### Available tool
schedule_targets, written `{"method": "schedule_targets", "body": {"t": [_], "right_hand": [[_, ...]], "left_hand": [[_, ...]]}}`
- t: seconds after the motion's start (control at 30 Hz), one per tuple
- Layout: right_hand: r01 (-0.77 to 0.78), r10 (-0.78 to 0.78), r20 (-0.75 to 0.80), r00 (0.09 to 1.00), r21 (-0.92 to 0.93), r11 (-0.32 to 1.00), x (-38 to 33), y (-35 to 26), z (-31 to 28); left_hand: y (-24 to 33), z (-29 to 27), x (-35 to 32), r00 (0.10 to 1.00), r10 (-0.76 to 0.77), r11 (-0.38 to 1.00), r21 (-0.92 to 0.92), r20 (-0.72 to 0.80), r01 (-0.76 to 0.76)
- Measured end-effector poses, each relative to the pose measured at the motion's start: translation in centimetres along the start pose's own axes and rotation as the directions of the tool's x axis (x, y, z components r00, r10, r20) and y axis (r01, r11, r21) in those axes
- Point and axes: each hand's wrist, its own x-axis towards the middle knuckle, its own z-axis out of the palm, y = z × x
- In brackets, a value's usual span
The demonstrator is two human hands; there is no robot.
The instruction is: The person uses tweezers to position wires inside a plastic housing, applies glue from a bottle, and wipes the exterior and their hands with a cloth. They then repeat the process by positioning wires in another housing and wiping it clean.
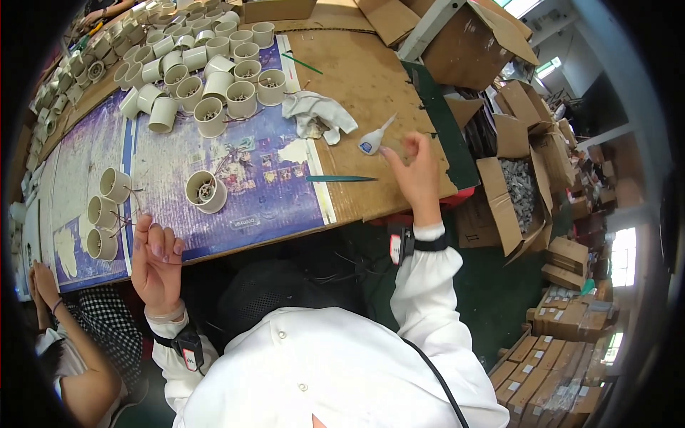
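Observation:
My right hand is at the right of the table, thumb and fingers apart, beside a small white glue bottle with a long thin nozzle. The thumb tip is close to the bottle; whether they touch I cannot tell. My left hand hovers at the table's front edge with loosely curled fingers and nothing visible in them. Between the hands stands a cream round cup with a metal part and thin wires inside. Three similar cups with wires, one of them this cup, line up left of it.
Many cream cups crowd the far left. Dark green tweezers and a crumpled white cloth lie near my right hand. An open carton of small grey parts stands to the right. Another person's arm is at lower left.

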Motion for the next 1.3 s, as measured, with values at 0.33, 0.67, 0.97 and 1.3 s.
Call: {"method": "schedule_targets", "body": {"t": [0.33,0.67,0.97,1.3], "right_hand": [[-0.059,-0.004,0.172,0.985,0.356,0.933,2.5,-0.1,2.1],[0.104,-0.545,0.439,0.714,0.704,0.703,-4.2,-11.7,1.0],[0.534,-0.533,0.038,0.845,-0.073,0.842,5.5,-5.7,4.4],[-0.362,-0.238,0.563,0.792,0.745,0.560,-0.4,-9.9,3.2]], "left_hand": [[-2.2,2.9,-0.1,0.978,-0.137,0.963,0.251,0.155,0.095],[-7.1,8.2,2.2,0.928,-0.333,0.793,0.583,0.169,0.178],[-5.4,6.5,2.3,0.899,-0.438,0.748,0.554,-0.001,0.365],[-6.0,6.6,2.7,0.859,-0.510,0.758,0.446,-0.050,0.476]]}}
